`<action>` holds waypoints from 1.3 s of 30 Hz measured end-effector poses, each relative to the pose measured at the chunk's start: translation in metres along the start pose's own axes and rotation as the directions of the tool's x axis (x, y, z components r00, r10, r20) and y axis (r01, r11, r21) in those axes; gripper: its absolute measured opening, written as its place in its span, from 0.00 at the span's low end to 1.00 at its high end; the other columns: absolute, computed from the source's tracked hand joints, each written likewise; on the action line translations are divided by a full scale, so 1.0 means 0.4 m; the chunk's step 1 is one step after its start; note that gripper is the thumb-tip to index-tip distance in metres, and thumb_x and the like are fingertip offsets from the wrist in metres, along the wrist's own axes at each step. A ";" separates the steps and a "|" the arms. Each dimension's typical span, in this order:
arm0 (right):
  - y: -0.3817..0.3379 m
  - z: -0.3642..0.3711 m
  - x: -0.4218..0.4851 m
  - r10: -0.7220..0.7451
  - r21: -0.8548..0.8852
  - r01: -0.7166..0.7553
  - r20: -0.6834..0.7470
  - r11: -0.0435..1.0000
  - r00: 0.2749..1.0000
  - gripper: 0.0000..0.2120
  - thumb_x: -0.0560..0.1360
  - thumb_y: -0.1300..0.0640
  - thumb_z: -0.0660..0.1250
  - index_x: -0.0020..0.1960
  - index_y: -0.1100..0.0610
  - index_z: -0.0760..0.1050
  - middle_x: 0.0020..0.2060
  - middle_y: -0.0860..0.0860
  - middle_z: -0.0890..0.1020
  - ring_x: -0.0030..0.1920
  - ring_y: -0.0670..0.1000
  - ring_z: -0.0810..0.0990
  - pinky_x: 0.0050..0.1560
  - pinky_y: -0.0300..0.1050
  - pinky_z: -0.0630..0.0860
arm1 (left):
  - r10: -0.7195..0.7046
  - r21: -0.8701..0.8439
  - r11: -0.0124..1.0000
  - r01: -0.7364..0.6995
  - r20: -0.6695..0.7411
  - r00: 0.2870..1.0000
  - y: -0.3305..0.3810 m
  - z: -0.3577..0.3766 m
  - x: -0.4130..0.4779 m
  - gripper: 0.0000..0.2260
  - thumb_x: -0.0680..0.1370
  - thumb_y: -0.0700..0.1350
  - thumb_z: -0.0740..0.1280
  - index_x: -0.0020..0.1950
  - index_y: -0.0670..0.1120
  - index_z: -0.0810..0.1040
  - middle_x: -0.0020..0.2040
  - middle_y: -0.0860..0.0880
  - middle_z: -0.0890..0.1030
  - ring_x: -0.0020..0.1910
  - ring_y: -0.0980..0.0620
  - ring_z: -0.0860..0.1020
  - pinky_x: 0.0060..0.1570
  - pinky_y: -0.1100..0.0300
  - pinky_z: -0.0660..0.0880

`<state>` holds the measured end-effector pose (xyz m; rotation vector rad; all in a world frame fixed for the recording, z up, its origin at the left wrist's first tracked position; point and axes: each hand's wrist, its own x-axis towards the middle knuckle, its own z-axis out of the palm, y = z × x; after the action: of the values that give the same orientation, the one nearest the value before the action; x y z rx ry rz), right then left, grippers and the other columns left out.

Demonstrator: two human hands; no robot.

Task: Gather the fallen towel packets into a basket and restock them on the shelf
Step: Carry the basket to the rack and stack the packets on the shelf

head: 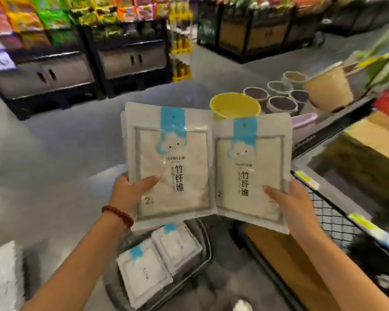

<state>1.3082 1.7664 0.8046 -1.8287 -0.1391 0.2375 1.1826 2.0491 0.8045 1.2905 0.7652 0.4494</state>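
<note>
Two bare forearms are framing the near view in a shop aisle, each hand gripping white towel packets. The left hand (pixel 133 189), wearing a dark red bead bracelet (pixel 118 215), is clasping a stack of packets (pixel 171 158) by its lower left corner, thumb lying across the front. The right hand (pixel 295 206) is clutching a second packet (pixel 249 176) by its lower right edge, thumb resting on the face. Both are being held upright, side by side and touching along their inner edges, above a dark basket (pixel 208 250) sitting on the grey floor. Each is showing a clear wrapper over a pale folded towel, a blue strip with a smiling white cloud at the top, and black characters down the middle. More matching packets (pixel 160 261) are lying flat in the basket, near and slightly left. A black mesh shelf (pixel 328 218) is running along the right, while a yellow bucket (pixel 234 105) is standing farther off behind the held packets.
</note>
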 end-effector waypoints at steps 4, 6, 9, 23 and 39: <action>-0.044 -0.196 -0.042 -0.034 0.076 0.054 -0.246 0.996 0.969 0.11 0.73 0.62 0.69 0.54 0.52 0.77 0.46 0.45 0.83 0.44 0.42 0.82 0.39 0.36 0.77 | 0.060 0.068 0.995 -0.079 0.249 0.967 0.097 0.194 -0.004 0.06 0.68 0.36 0.74 0.42 0.43 0.80 0.32 0.51 0.84 0.31 0.54 0.82 0.25 0.64 0.76; -0.046 -0.302 -0.053 -0.033 0.095 0.072 -0.361 0.993 0.932 0.10 0.73 0.61 0.70 0.51 0.49 0.76 0.45 0.43 0.82 0.42 0.39 0.81 0.36 0.34 0.75 | 0.063 0.082 0.991 -0.102 0.381 0.922 0.122 0.322 -0.005 0.08 0.66 0.37 0.74 0.44 0.40 0.81 0.36 0.47 0.85 0.34 0.50 0.83 0.29 0.61 0.78; -0.033 -0.462 -0.045 -0.014 0.092 0.074 -0.529 0.993 0.849 0.08 0.73 0.61 0.70 0.47 0.50 0.75 0.43 0.45 0.82 0.38 0.38 0.81 0.31 0.31 0.75 | 0.053 0.038 0.996 -0.085 0.522 0.852 0.141 0.544 -0.006 0.10 0.67 0.34 0.72 0.47 0.39 0.81 0.39 0.43 0.85 0.35 0.48 0.83 0.33 0.57 0.81; 0.034 -1.008 0.149 -0.018 0.041 0.094 -0.832 0.995 0.554 0.07 0.74 0.61 0.69 0.51 0.53 0.79 0.45 0.48 0.83 0.47 0.49 0.81 0.45 0.43 0.76 | 0.012 -0.013 1.000 -0.003 0.786 0.617 0.132 1.384 0.034 0.18 0.64 0.39 0.75 0.52 0.40 0.79 0.43 0.42 0.85 0.40 0.43 0.84 0.33 0.54 0.80; 0.075 -1.102 0.469 0.114 0.107 -0.045 -0.965 0.993 0.237 0.06 0.75 0.59 0.68 0.52 0.57 0.77 0.47 0.52 0.81 0.49 0.53 0.80 0.44 0.43 0.76 | -0.041 0.073 0.995 -0.075 0.929 0.367 0.092 1.995 0.263 0.07 0.73 0.37 0.70 0.49 0.44 0.80 0.40 0.47 0.85 0.39 0.49 0.84 0.37 0.55 0.80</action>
<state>1.5931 1.3855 0.8707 -1.6005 0.8759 -0.8922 1.8361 1.5842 0.8823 1.3858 -0.2404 -0.3726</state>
